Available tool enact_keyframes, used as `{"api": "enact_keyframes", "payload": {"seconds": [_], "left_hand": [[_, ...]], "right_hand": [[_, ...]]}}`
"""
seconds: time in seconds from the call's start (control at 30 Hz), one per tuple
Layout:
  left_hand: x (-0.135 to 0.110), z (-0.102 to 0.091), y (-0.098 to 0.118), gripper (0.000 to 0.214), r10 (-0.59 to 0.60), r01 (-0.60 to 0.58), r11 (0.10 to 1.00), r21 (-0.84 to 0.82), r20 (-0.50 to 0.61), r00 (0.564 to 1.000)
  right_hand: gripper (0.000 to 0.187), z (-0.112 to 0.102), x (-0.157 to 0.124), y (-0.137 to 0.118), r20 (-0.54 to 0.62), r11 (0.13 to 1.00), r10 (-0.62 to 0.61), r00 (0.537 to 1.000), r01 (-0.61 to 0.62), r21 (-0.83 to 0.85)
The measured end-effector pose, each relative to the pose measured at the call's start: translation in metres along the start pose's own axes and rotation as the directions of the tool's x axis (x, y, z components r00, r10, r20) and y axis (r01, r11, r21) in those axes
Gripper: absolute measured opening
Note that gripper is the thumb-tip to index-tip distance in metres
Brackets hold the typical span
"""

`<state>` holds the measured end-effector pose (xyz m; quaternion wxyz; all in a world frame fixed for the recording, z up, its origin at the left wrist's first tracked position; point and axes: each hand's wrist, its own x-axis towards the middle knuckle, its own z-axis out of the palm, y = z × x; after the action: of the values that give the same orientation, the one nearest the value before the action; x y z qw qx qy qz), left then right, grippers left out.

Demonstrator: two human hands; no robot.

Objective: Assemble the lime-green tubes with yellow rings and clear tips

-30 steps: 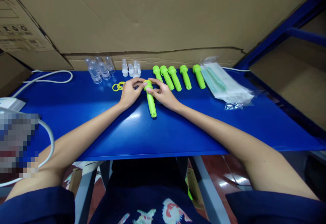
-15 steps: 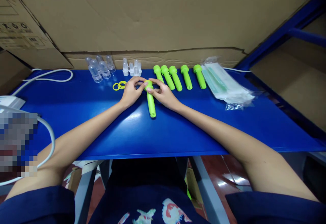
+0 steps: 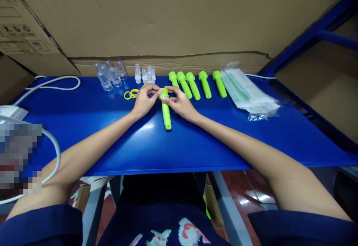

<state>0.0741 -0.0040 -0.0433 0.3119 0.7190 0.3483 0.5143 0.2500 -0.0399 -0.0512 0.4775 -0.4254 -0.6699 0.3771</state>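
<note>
No words, brands or numbers can be read. On the brown corrugated cardboard panel [image 3: 25, 11] at far left stand three small dark printed pictograms [image 3: 17, 29] in a row; beneath them, faint dark print [image 3: 37, 44] is too blurred to read.

The left forearm [image 3: 103, 136] and right forearm [image 3: 235, 137] slant in from the near left and near right, bare. The left hand [image 3: 144, 100] and right hand [image 3: 181, 106] nearly meet, fingers [image 3: 149, 87] curled and thumbs [image 3: 165, 99] pinching inward.
</note>
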Motion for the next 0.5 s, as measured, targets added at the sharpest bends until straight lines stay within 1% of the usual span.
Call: {"api": "enact_keyframes", "payload": {"seconds": [0.17, 0.37, 0.5], "left_hand": [[0.0004, 0.0005, -0.0009, 0.024, -0.004, 0.004, 1.0, -0.006, -0.008, 1.0], [0.0011, 0.0011, -0.0077, 0.023, -0.004, 0.004, 1.0, -0.023, 0.008, 1.0], [0.0011, 0.0017, -0.0099, 0.016, -0.025, 0.025, 0.999, -0.027, 0.002, 1.0]], "right_hand": [[0.076, 0.0014, -0.002, -0.0027, -0.038, 1.0, -0.017, 0.999, 0.017, -0.003], [0.071, 0.0019, -0.0033, -0.0035, -0.058, 0.999, -0.034, 0.998, 0.033, -0.027], [0.069, 0.0019, -0.0038, -0.0022, -0.063, 0.997, -0.043, 0.997, 0.039, -0.061]]}}
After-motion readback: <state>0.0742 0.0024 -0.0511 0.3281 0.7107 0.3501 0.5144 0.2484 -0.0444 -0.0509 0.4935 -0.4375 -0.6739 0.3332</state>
